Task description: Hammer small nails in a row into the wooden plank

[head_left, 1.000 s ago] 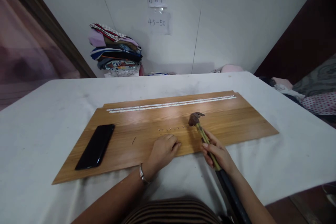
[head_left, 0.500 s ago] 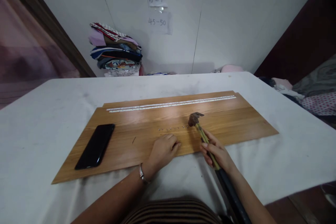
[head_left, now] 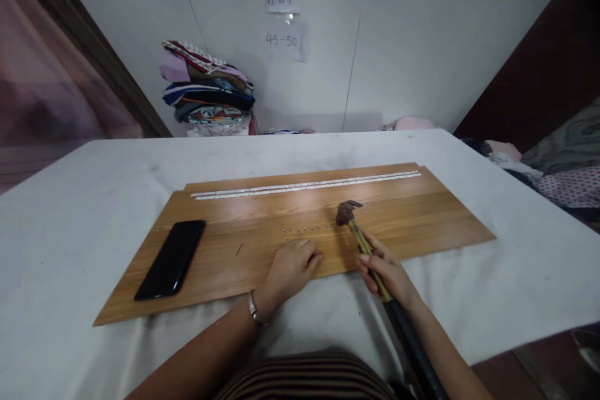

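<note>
My right hand (head_left: 387, 272) is wrapped round the yellow-and-black handle of a claw hammer (head_left: 359, 234). Its rusty head is over the wood-grain board (head_left: 412, 219), near the right end of a short row of several small nails (head_left: 310, 229). Just below that row, my left hand (head_left: 293, 269) rests on the board with its fingers curled in. The inside of that hand is hidden, so anything in it cannot be seen. A thin dark nail-like piece (head_left: 239, 249) lies loose to its left.
A black phone (head_left: 171, 259) lies on the board's left part. Two white marked strips (head_left: 304, 185) run along its far side. The board sits on a white-covered table (head_left: 497, 287). Behind stands a stack of folded cloth (head_left: 209, 87) against the wall.
Almost nothing differs. The view has shifted very slightly; both hands and the hammer keep their places.
</note>
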`<state>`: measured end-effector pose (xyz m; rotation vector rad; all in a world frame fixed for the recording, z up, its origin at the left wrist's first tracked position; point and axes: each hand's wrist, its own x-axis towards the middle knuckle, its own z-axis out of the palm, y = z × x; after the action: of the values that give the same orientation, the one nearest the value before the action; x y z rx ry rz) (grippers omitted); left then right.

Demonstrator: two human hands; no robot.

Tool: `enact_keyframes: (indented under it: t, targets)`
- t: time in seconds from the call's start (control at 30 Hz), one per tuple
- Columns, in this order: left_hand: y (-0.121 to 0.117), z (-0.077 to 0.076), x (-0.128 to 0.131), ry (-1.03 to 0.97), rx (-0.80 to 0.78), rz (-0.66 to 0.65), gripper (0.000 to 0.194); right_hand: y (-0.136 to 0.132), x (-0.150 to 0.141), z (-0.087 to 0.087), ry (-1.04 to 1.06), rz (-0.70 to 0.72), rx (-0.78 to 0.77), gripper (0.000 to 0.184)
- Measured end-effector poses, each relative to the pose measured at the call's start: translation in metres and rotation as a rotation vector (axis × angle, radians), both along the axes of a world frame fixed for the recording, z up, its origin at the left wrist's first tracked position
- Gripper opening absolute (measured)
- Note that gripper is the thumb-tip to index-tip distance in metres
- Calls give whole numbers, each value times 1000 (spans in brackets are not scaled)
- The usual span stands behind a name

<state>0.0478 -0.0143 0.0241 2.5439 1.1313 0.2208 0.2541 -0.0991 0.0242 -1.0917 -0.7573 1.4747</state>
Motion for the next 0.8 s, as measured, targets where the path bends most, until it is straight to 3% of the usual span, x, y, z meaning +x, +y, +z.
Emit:
enact_keyframes:
  t: [0.17,0.3,0.43,0.63,0.8]
  targets:
    - [-2,-2,-3,-71,-25,-18,21,0,0,2,-7,-22,4,73]
    - [-2,0,-22,-212,-30,10,20,-2,1,4,-1,-24,-4,77]
    - [2,10,-58,-243,4,209,18,-4,2,3,-34,-10,-29,77]
    - [12,17,-117,-130,70,566,22,-8,5,3,-70,0,-38,74]
    - [12,15,-132,-40,100,593,21,-9,7,3,-123,23,-38,75]
